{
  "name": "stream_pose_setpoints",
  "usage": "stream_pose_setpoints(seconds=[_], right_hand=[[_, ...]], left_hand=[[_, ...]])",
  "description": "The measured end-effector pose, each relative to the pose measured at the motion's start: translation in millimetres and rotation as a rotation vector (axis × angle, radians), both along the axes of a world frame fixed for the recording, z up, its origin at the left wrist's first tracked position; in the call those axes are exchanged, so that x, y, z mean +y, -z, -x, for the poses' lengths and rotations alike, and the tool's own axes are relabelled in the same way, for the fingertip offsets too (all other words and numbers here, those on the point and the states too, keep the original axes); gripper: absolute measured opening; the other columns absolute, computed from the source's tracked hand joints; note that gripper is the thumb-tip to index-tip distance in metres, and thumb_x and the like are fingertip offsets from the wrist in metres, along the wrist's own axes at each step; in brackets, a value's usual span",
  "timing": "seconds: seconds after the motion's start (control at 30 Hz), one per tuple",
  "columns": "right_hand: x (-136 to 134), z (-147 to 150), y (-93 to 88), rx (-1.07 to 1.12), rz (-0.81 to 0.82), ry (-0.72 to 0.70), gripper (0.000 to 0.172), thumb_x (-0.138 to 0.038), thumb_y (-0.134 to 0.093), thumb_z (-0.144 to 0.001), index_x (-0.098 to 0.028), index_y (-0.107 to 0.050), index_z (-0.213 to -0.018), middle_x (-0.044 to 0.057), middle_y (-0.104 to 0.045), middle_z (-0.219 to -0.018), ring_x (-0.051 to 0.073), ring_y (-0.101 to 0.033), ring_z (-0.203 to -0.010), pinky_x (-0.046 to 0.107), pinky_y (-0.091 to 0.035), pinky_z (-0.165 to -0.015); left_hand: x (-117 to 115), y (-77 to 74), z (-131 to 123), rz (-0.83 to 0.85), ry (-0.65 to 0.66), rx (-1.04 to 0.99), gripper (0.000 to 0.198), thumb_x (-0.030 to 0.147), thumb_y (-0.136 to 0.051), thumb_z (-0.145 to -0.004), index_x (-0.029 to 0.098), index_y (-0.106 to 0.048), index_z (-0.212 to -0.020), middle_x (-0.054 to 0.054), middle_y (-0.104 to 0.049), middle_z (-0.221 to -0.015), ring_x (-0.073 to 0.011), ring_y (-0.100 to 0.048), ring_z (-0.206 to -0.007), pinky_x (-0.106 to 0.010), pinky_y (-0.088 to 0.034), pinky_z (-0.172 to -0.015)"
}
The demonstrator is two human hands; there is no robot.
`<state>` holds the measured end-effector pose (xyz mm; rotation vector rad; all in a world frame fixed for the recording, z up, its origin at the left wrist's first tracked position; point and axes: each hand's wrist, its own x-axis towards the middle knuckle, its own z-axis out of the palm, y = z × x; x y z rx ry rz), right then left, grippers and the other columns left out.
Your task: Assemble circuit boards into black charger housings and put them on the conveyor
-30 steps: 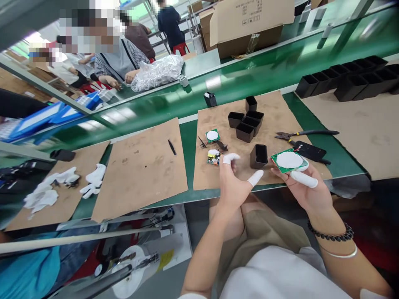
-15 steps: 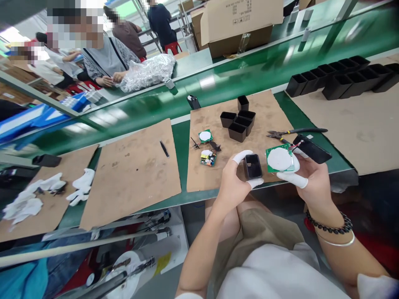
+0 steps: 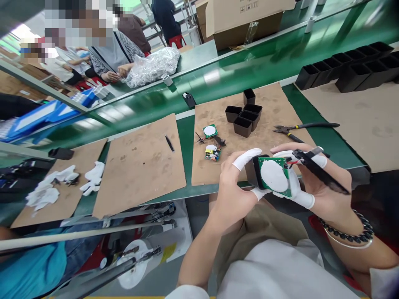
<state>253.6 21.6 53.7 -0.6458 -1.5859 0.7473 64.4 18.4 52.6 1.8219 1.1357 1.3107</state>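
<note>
My left hand (image 3: 234, 182), with white finger cots on thumb and forefinger, grips a small black plastic housing (image 3: 253, 172) above my lap. My right hand (image 3: 314, 182) holds a green circuit board with a white round disc (image 3: 274, 176) right against the housing's opening. A flat black panel (image 3: 321, 172), joined to the board by thin wires, rests over my right fingers. Both hands sit just off the near edge of the brown mat (image 3: 268, 112).
On the mat lie several empty black housings (image 3: 245, 116), two more small boards (image 3: 211, 142) and cutters (image 3: 304, 126). A row of black housings (image 3: 343, 70) stands at the far right. Green conveyor belt (image 3: 218, 79) runs behind; people work at the far left. White gloves (image 3: 62, 182) lie at the left.
My left hand picked up the black housing from the mat. Both hands came together toward me, and the board now tilts against the housing.
</note>
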Motion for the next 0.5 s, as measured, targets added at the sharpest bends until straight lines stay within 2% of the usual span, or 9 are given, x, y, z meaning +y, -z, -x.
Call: stream_pose_setpoints(seconds=[0.13,0.3,0.5], right_hand=[[-0.2,2.3,-2.5,-0.014,0.064,0.006,0.046,-0.016,-0.083,-0.082,-0.034,-0.072,-0.123,0.007,-0.072,-0.128,0.028,-0.070,-0.115,0.046,-0.059,-0.103],[-5.2,2.4,-3.2,0.017,0.168,-0.017,0.047,-0.019,-0.088,-0.078,-0.032,-0.074,-0.121,0.008,-0.073,-0.129,0.029,-0.071,-0.119,0.045,-0.059,-0.106],[-11.1,3.7,-4.8,0.059,0.228,-0.028,0.040,-0.018,-0.083,-0.083,-0.032,-0.074,-0.119,0.008,-0.075,-0.127,0.028,-0.072,-0.117,0.043,-0.061,-0.102]], left_hand=[[-3.1,-3.3,0.3,-0.021,-0.008,0.037,0.063,0.010,-0.085,-0.075,0.028,-0.066,-0.132,-0.006,-0.071,-0.131,-0.0291,-0.066,-0.127,-0.045,-0.052,-0.113],[-3.7,-3.9,0.8,-0.074,0.008,0.065,0.064,0.007,-0.081,-0.076,0.030,-0.064,-0.133,-0.006,-0.072,-0.131,-0.0296,-0.067,-0.125,-0.046,-0.053,-0.111],[-5.5,-3.2,1.0,-0.088,-0.001,0.079,0.067,0.003,-0.079,-0.075,0.030,-0.062,-0.134,-0.005,-0.071,-0.130,-0.0288,-0.067,-0.124,-0.045,-0.054,-0.108]])
